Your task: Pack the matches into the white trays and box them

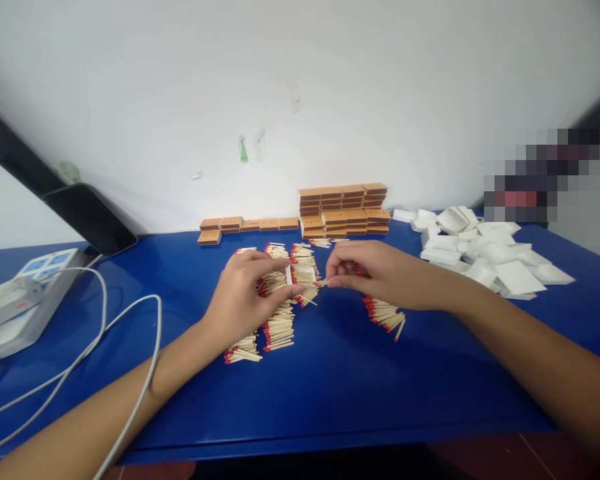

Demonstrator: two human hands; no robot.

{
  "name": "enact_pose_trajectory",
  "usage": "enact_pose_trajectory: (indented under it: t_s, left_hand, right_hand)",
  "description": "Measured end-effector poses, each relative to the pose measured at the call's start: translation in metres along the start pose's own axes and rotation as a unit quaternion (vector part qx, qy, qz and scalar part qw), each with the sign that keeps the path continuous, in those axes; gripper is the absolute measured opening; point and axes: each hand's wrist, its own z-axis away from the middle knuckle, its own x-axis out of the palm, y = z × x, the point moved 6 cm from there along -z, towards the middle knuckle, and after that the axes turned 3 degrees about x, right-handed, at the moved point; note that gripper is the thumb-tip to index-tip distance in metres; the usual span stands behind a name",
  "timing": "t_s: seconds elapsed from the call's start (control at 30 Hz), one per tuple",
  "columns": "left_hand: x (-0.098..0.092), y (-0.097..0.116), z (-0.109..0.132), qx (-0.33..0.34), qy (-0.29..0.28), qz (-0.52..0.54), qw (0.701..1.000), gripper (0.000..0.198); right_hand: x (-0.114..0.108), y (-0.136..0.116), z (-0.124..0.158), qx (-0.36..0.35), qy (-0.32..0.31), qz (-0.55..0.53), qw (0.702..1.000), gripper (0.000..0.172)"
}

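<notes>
My left hand (253, 283) grips a small white matchbox tray (307, 270) by its sides, thumb in front and fingers behind. Some matches lie inside that tray. My right hand (363, 273) is closed in a pinch at the tray's right end, with pale match ends (322, 283) at its fingertips; how many it holds is hidden. Under and around my left hand lie rows of red-headed matches (279, 328). Another bunch of matches (384, 313) rests on the blue table below my right hand.
Closed orange-brown matchboxes (344, 217) are stacked along the wall, with a lower row (250, 225) to their left. White empty trays (485, 250) are heaped at right. A power strip (35, 293) and a white cable (159, 333) occupy the left, the cable crossing my left forearm.
</notes>
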Motion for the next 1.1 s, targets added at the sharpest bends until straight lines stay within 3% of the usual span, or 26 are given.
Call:
enact_pose_trajectory:
  t_s: [0.2,0.37,0.57,0.7,0.87,1.1]
  left_hand:
    - [0.0,0.004,0.002,0.007,0.006,0.043,0.999,0.039]
    - [0.002,0.009,0.004,0.021,-0.001,0.073,0.997,0.04]
    - [-0.001,0.007,0.001,-0.002,0.007,0.073,0.997,0.036]
    - [-0.005,0.003,0.0,-0.027,0.023,0.041,0.999,0.034]
    - [-0.005,-0.001,0.001,-0.029,0.032,0.03,0.999,0.034]
    - [-0.006,0.0,0.002,-0.01,0.04,0.018,0.999,0.035]
  right_hand:
    - [0.007,-0.01,-0.005,-0.003,0.084,-0.006,0.996,0.018]
    - [0.016,-0.016,-0.004,-0.032,0.106,0.01,0.994,0.018]
    - [-0.003,-0.009,-0.002,-0.013,0.133,0.018,0.991,0.019]
    - [-0.008,0.01,-0.007,-0.021,0.091,0.098,0.991,0.015]
    - [0.008,0.029,-0.013,-0.026,-0.007,0.12,0.992,0.011]
    - [0.014,0.028,-0.013,-0.019,-0.011,0.112,0.993,0.01]
